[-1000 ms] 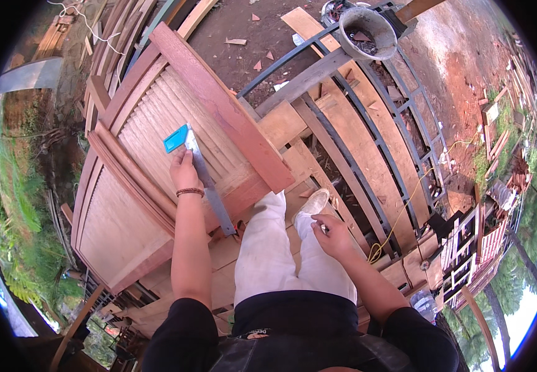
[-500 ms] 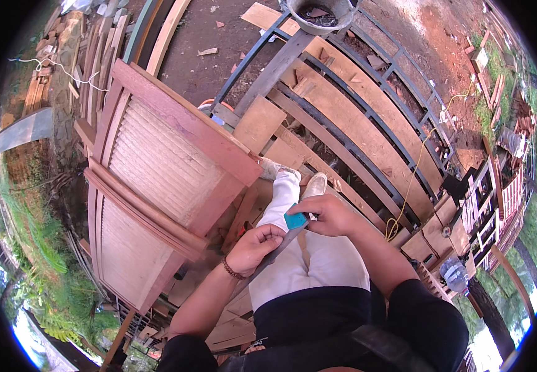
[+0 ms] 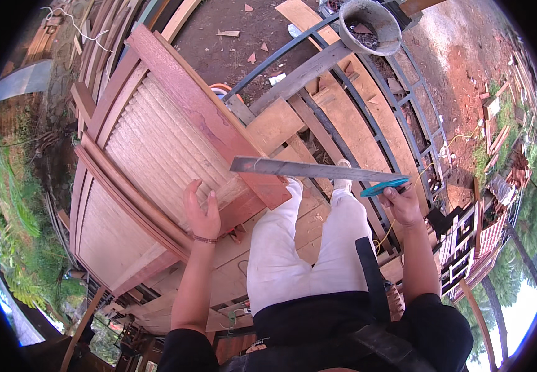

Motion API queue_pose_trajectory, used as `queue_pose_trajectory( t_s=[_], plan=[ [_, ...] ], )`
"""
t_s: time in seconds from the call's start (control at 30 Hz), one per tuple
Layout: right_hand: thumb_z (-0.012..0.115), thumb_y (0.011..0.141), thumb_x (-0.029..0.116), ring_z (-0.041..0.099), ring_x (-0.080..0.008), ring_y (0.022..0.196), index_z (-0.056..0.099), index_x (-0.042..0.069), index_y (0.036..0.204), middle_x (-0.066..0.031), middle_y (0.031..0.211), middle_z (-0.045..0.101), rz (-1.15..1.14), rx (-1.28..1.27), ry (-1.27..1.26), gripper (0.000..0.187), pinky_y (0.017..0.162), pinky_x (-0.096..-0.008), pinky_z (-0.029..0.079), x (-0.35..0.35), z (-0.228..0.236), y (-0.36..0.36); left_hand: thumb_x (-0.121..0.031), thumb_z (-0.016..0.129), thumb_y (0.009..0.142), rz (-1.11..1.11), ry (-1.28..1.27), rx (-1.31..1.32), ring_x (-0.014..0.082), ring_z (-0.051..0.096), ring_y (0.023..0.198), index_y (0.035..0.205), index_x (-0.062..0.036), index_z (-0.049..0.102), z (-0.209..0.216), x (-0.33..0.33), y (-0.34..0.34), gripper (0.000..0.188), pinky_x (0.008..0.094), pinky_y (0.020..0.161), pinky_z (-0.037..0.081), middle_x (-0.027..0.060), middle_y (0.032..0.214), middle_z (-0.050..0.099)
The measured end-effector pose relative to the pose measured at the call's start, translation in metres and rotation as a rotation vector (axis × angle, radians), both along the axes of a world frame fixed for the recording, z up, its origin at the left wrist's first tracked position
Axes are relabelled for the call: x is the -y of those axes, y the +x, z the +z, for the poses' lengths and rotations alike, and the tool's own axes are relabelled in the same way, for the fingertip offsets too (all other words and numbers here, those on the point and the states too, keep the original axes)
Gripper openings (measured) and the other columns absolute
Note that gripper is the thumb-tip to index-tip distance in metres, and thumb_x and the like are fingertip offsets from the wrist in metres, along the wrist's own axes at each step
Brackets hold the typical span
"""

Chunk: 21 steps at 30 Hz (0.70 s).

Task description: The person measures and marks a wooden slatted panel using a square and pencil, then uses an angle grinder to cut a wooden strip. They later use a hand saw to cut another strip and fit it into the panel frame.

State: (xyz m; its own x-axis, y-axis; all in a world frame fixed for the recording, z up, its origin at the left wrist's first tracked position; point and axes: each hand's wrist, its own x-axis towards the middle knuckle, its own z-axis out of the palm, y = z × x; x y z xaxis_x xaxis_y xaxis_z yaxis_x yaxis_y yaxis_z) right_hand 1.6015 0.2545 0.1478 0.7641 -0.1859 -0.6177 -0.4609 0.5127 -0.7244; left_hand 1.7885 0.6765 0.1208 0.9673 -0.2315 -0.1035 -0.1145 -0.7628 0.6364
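In my right hand (image 3: 401,203) is a try square, its short teal stock gripped by closed fingers. The square's long grey metal blade (image 3: 305,168) points left across my legs, and its tip overlaps the edge of a wooden door panel (image 3: 169,130) in the picture. Whether the blade touches the panel cannot be made out. My left hand (image 3: 202,209) holds nothing, fingers apart, above the panel's lower right part. The panel has a reddish frame and pale ribbed boards. Curved reddish wood strips (image 3: 132,198) lie across it.
Ahead, long planks and dark metal frames (image 3: 367,136) form a slatted platform. A grey bucket (image 3: 370,28) with scraps stands at its far end. A yellow cord (image 3: 426,170) runs along the right. Lumber (image 3: 98,37) is stacked at far left.
My left hand has let go of the square's blade and moved left over the panel. My right hand has carried the square out to the right, the blade swinging to point left.
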Motion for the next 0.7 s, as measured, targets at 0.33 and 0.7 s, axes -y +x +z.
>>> queue_pose_trajectory(
  t_s=[0.33,0.7],
  plan=[
    [0.067,0.093,0.018,0.048,-0.0078,0.058,0.061,0.008,0.099,-0.0034,0.07,0.059,0.22,0.126,0.319,0.013,0.05,-0.0222,0.031,-0.05,-0.152,0.12,-0.007,0.063,0.083,0.06,0.212,0.18,0.0393,0.047,0.13,0.129,0.0021,0.052,-0.044,0.017,-0.033,0.048,0.045,0.11,0.037,0.0222,0.134,0.052],
    [0.069,0.093,0.019,0.051,-0.0065,0.059,0.062,0.01,0.092,0.0015,0.068,0.058,0.314,0.238,0.629,0.011,0.05,-0.021,0.035,-0.142,-0.253,0.107,-0.009,0.059,0.085,0.047,0.229,0.212,0.0372,0.046,0.132,0.13,0.0031,0.051,-0.042,0.012,-0.039,0.047,0.0413,0.111,0.036,0.0227,0.138,0.05]
  ],
)
